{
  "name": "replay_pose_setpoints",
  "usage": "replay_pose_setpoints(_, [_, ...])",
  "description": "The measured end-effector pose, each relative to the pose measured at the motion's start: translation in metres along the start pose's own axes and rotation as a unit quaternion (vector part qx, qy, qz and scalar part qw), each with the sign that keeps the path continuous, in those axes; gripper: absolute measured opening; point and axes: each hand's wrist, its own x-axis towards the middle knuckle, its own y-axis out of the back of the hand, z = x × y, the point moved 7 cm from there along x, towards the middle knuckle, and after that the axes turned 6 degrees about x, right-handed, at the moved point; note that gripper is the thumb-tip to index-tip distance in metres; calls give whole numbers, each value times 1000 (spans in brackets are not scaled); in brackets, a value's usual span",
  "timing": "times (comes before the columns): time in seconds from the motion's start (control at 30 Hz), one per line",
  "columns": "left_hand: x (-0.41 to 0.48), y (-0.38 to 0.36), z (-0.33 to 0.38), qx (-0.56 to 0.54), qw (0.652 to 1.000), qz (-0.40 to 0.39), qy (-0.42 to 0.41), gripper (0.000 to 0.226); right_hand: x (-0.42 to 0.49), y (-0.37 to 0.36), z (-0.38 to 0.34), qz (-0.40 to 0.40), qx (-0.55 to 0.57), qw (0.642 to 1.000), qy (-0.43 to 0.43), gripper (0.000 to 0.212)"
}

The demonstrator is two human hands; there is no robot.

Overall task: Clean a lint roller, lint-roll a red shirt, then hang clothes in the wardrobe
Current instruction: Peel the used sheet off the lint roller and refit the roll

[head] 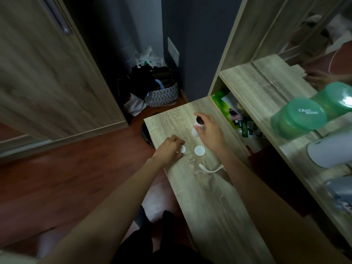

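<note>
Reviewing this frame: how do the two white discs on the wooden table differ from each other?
The left disc is half hidden under the left hand, whose fingers curl over it; the right disc lies untouched, fully in view. The left disc sits near the table edge; the right disc lies further in. Both are white, round, flat on the wood. The right hand grips a dark-topped roller.
</note>
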Motion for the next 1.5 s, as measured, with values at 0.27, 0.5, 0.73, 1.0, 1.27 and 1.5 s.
replay_pose_setpoints(0.27, [-2,9,-20,-88,991,21,101,42,-12,6,8,40,88,995,-36,43])
replay_pose_setpoints(0.5, [-16,24,-27,-391,882,119,234,18,-27,9,7,73,230,966,-93,37])
replay_pose_setpoints(0.73, [-8,38,-32,-510,804,150,267,13,-40,-7,-3,68,444,881,-151,27])
replay_pose_setpoints(1.0, [-3,55,-14,-555,789,105,240,33,-48,-17,-4,92,517,832,-176,31])
replay_pose_setpoints(1.27, [-5,69,-14,-569,789,152,174,35,-51,-23,-2,53,549,812,-193,32])
replay_pose_setpoints(1.5, [-3,72,-4,-549,812,153,126,38,-49,-21,-7,56,590,784,-184,27])
